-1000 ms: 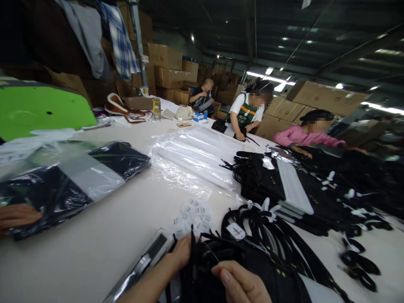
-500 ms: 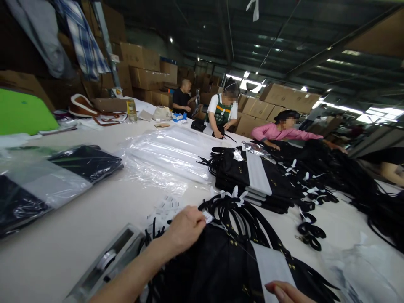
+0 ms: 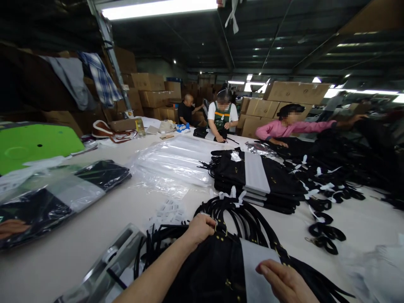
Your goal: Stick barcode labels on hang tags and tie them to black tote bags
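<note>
A pile of black bags (image 3: 202, 269) with gold-coloured eyelets and long looped straps (image 3: 257, 219) lies right before me. Around the top bag runs a white paper band (image 3: 252, 256). My left hand (image 3: 202, 228) is closed at the bag's upper edge, its fingertips pinching beside a strap fitting with a gold ring. Over the band hovers my right hand (image 3: 285, 280), fingers stretched out and thumb apart, with nothing visible in it. White barcode labels (image 3: 170, 210) lie beyond my left forearm.
Another banded stack of black bags (image 3: 233, 168) stands farther back, near clear plastic sleeves (image 3: 170, 162). A grey metal device (image 3: 107, 261) lies at lower left. Someone's hand (image 3: 14, 227) touches a plastic-wrapped black item (image 3: 88, 185). Co-workers handle black goods across the table.
The white tag at my left fingertips no longer shows; those fingers are now by the strap ring. More of my right hand is visible. The view has levelled, and another person's hand appears at left.
</note>
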Available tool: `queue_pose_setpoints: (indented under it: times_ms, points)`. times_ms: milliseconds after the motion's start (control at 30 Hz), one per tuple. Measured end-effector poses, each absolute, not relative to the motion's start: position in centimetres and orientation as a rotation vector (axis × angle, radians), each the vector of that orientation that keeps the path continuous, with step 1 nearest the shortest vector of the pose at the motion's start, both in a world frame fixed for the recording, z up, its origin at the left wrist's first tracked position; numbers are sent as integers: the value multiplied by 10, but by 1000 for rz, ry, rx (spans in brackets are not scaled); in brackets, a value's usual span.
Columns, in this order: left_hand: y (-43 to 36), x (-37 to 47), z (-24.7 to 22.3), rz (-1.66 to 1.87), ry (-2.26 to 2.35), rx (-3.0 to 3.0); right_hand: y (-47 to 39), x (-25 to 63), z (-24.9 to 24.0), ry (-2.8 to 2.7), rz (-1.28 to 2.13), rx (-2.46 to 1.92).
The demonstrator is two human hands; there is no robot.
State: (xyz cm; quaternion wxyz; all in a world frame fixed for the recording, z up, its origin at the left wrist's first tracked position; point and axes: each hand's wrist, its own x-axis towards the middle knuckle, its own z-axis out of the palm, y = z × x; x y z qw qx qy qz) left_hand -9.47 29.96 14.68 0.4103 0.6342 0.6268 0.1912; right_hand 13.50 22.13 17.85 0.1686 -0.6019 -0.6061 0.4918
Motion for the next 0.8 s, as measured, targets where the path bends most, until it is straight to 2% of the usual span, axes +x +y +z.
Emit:
queue_pose_setpoints:
  times_ms: [167, 333, 600, 800]
  points:
    - [298, -95, 150, 579, 1499, 1477, 237, 124, 178, -1784, 1360, -1653]
    - [297, -97, 155, 572, 1458, 1521, 253, 91, 175, -1712, 1517, -1496]
    - [294, -104, 162, 427, 1624, 1851, 258, 88, 184, -1596, 1582, -1498]
    - [277, -106, 171, 340, 1700, 2120, 248, 99, 169, -1258, 1830, -1348]
